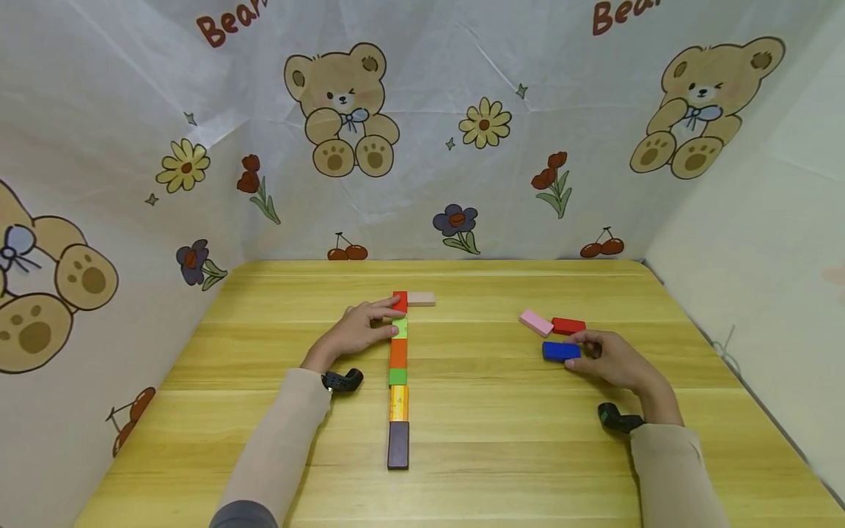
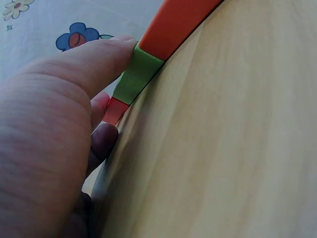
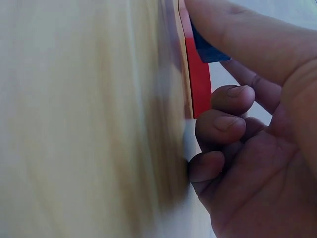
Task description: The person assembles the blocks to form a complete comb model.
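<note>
Coloured wooden blocks lie end to end in a line running away from me. My left hand [image 1: 359,328] touches the far part of that line, its fingers extended. Its thumb lies on a light green block [image 2: 137,77], and the other fingertips are at the red block [image 1: 400,299] at the far end. On the right, my right hand [image 1: 610,357] pinches a blue block [image 1: 558,352] between thumb and fingers. In the right wrist view, the blue block [image 3: 210,53] overlaps a red block [image 3: 199,84]; the other fingers are curled below.
Beside the line's far end lies a pale wood block [image 1: 421,298]. Nearer me, the line runs through orange [image 1: 398,353], green [image 1: 397,376], yellow [image 1: 399,403] and dark purple [image 1: 398,445] blocks. A pink block [image 1: 536,323] lies near the red block [image 1: 568,325] at right. A bear-print cloth [image 1: 409,198] hangs behind the table.
</note>
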Demonstrator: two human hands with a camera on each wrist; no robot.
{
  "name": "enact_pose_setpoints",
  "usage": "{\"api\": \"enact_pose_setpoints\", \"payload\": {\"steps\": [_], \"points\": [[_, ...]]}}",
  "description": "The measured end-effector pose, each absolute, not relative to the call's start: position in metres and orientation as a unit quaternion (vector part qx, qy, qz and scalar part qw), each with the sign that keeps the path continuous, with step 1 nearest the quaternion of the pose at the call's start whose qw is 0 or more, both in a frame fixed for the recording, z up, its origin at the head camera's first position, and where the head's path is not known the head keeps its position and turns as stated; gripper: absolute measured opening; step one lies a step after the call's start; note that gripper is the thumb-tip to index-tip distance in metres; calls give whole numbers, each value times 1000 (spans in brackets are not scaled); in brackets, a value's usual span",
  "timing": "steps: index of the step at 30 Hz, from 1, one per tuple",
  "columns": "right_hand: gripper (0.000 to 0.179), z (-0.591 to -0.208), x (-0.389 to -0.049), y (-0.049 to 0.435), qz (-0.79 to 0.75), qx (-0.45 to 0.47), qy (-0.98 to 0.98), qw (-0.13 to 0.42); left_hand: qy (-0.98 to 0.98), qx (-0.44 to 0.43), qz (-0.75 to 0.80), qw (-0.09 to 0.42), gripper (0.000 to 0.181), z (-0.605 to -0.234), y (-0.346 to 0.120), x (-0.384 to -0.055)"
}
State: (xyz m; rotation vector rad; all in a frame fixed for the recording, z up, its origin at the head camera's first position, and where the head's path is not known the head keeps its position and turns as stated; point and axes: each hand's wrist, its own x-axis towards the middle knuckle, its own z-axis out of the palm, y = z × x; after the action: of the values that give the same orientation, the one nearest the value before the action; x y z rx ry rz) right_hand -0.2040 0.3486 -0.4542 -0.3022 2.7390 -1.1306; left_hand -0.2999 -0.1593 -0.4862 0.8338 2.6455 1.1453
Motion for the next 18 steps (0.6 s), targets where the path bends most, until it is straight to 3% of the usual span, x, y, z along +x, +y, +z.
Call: {"api": "enact_pose_setpoints", "payload": {"steps": [18], "points": [[40, -427, -205, 321, -393, -101, 914, 19, 880, 281, 378, 68, 42, -486, -160, -301]]}}
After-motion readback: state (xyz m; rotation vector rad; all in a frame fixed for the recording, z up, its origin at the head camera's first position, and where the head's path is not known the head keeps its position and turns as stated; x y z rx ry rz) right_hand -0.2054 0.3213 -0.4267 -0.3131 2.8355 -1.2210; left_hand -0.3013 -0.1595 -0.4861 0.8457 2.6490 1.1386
